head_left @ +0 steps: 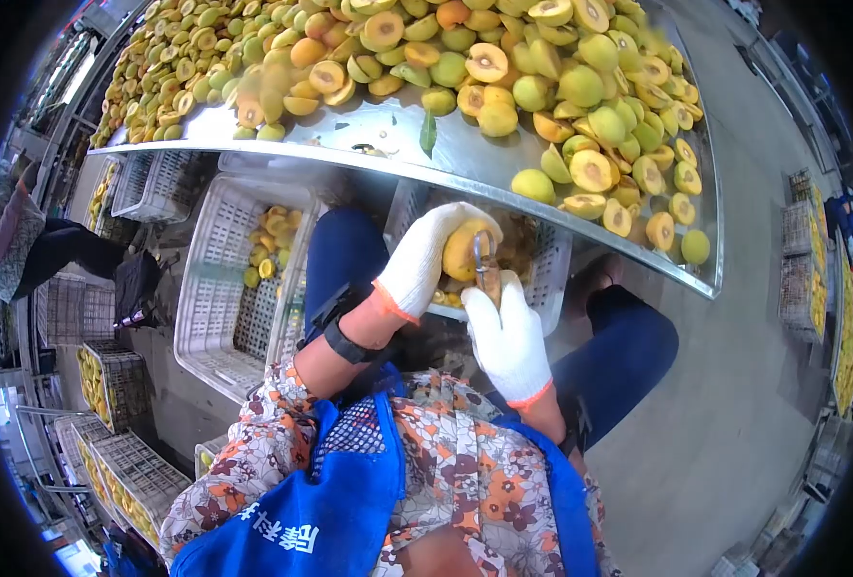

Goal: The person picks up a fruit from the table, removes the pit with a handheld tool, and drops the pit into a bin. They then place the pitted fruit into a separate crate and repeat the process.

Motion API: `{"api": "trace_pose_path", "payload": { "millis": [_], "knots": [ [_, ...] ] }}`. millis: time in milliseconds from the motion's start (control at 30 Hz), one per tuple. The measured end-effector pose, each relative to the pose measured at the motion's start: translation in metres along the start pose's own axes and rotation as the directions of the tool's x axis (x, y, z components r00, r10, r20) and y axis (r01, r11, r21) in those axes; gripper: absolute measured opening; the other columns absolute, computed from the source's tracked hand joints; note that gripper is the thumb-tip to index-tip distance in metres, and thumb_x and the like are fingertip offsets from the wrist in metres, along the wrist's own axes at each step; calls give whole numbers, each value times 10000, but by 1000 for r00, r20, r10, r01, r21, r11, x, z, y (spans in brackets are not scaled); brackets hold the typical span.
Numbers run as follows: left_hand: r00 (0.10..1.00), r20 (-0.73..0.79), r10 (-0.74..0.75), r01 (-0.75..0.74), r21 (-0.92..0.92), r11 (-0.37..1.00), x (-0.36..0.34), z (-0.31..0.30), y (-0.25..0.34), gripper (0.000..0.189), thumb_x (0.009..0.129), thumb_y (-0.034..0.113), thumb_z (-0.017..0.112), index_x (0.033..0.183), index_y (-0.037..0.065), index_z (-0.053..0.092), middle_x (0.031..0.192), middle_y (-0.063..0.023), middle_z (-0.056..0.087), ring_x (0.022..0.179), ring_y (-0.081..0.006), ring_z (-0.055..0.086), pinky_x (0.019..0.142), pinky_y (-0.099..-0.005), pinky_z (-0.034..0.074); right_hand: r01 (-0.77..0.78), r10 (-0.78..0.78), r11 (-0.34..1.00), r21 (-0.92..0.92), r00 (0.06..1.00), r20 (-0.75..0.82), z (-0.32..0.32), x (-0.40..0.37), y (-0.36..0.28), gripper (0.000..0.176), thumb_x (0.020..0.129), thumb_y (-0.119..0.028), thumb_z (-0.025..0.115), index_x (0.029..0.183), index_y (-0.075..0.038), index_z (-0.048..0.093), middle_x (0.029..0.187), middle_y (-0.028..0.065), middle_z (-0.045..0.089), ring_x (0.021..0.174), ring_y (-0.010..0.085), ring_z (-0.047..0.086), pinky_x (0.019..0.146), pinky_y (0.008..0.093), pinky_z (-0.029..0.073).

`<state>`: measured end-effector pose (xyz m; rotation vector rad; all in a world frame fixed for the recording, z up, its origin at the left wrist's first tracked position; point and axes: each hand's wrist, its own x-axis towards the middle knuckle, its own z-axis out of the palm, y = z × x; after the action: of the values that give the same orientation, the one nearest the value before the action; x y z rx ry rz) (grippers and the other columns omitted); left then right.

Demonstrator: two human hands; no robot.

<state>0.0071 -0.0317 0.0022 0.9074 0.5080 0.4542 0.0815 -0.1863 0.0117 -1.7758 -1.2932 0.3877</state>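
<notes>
My left hand (428, 258), in a white knitted glove with an orange cuff, is wrapped round a yellow fruit (461, 252). Against the right side of that fruit rests the looped metal end of a small tool (487, 274) with a brown handle. The handle is pinched in my right hand (508, 332), which wears the same kind of glove. Both hands are close together over a crate (547, 279) between my knees. Just beyond them stands a metal tray (350, 135) heaped with whole and halved yellow-green fruit (580, 87).
A white crate (217, 279) with a few fruit halves stands left of my leg. Further left are more crates (138, 481) of fruit and a seated person (51, 240). Stacked crates (800, 260) line the far right. The tray's metal edge (628, 248) runs close above my hands.
</notes>
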Motion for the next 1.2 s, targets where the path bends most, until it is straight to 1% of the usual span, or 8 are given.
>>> {"api": "trace_pose_path", "payload": {
  "millis": [100, 600, 700, 833, 933, 967, 1000, 1200],
  "knots": [
    [935, 198, 295, -354, 605, 713, -1, -2, 8, 469, 1067, 309, 321, 1017, 15, 682, 982, -86, 676, 926, -168, 619, 884, -307, 504, 115, -106, 983, -145, 992, 67, -1, -2, 7, 176, 982, -132, 598, 1130, -43, 630, 1065, 283, 593, 775, 438, 653, 610, 468, 535],
    [758, 400, 515, -608, 717, 339, 12, -38, -23, 466, 1073, 366, 388, 1103, 2, 679, 979, -123, 694, 913, -206, 666, 882, -352, 536, -215, 149, 945, 247, 953, 262, -2, -17, 14, 195, 943, -110, 621, 1121, -29, 625, 949, 287, 601, 684, 416, 638, 588, 458, 519],
    [906, 230, -356, 290, 276, 916, 19, -26, 5, 508, 1059, 425, 455, 1309, 3, 584, 1127, -129, 668, 1050, -199, 635, 936, -369, 529, -586, 466, 679, 441, 809, 357, -3, -11, 8, 188, 1001, -179, 590, 1125, -38, 580, 745, 161, 592, 565, 290, 608, 517, 390, 483],
    [983, 179, 42, -78, 204, 976, 2, 8, -5, 473, 1049, 343, 503, 1403, 29, 486, 1187, -124, 640, 1090, -185, 614, 952, -345, 507, -653, 619, 236, 719, 672, 406, -9, 0, -5, 188, 1054, -258, 533, 1180, -128, 485, 650, -33, 477, 490, 55, 449, 410, 225, 346],
    [945, 64, 320, -294, 594, 749, -13, 28, -10, 357, 1038, 255, 521, 1350, 81, 514, 1127, -142, 658, 1013, -192, 640, 913, -323, 513, -426, 399, 573, 700, 891, 215, 16, -18, 30, 425, 1062, -237, 511, 1458, -151, 382, 687, -22, 487, 509, 55, 463, 412, 217, 351],
    [946, 40, 321, -283, 586, 760, -15, 28, -12, 318, 1036, 250, 523, 1307, 83, 531, 1078, -138, 668, 975, -201, 653, 887, -337, 521, -420, 331, 724, 547, 907, 259, 8, -19, 33, 345, 1070, -234, 495, 1394, -141, 422, 685, -17, 475, 501, 61, 458, 402, 222, 332],
    [951, 14, 309, -262, 571, 778, -14, 26, -14, 281, 1035, 245, 525, 1265, 85, 547, 1030, -135, 679, 938, -211, 666, 861, -350, 529, -627, 520, 184, 757, 716, 466, -10, -4, -10, 206, 1073, -244, 488, 1251, -140, 471, 654, -18, 442, 457, 75, 408, 382, 240, 298],
    [976, -29, 216, -123, 745, 656, -14, 23, -7, 247, 1050, 295, 509, 1137, 76, 583, 900, -116, 704, 847, -260, 702, 796, -384, 541, -673, 417, 89, 734, 695, 586, -12, -9, -4, 168, 1085, -354, 437, 1090, -188, 459, 591, -8, 390, 353, 99, 297, 358, 265, 230]
  ]
}}
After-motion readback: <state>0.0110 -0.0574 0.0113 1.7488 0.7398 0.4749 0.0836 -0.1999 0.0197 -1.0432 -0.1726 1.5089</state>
